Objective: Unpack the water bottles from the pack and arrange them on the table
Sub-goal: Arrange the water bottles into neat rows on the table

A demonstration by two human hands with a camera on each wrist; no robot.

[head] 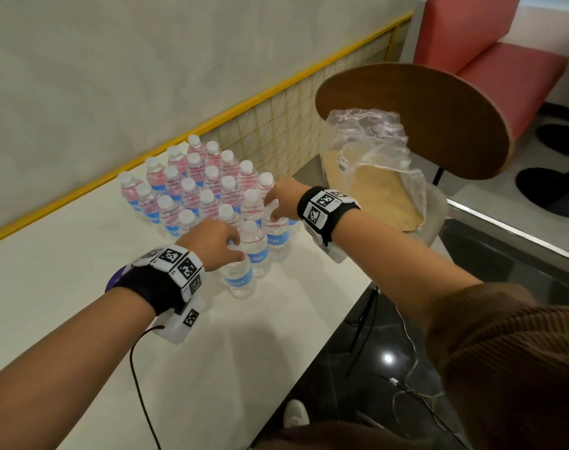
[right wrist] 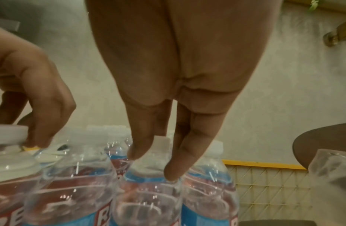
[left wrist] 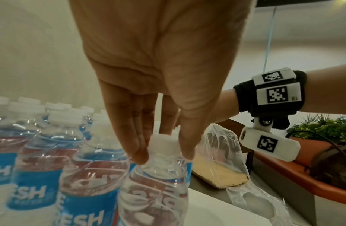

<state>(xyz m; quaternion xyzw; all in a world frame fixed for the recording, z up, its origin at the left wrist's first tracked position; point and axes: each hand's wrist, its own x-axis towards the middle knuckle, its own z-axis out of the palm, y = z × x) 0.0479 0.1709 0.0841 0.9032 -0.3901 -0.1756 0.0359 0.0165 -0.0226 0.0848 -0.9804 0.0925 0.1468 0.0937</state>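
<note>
Several small clear water bottles (head: 192, 186) with white caps and blue-red labels stand in rows on the white table (head: 65, 261). My left hand (head: 216, 243) pinches the cap of the nearest bottle (head: 239, 277), which stands at the front of the group. In the left wrist view the left hand (left wrist: 162, 150) has fingers and thumb on either side of that bottle's cap (left wrist: 162, 143). My right hand (head: 280, 203) grips the neck of another bottle (head: 276, 235) on the group's right side. The right wrist view shows the right hand (right wrist: 154, 159) around that bottle's cap (right wrist: 160, 144).
The empty plastic wrap (head: 374, 147) with a cardboard tray (head: 383, 196) sits on a seat right of the table. A round wooden chair back (head: 422, 115) rises behind it. A yellow rail (head: 211, 121) lines the table's far edge, and the near edge drops to dark floor (head: 357, 368).
</note>
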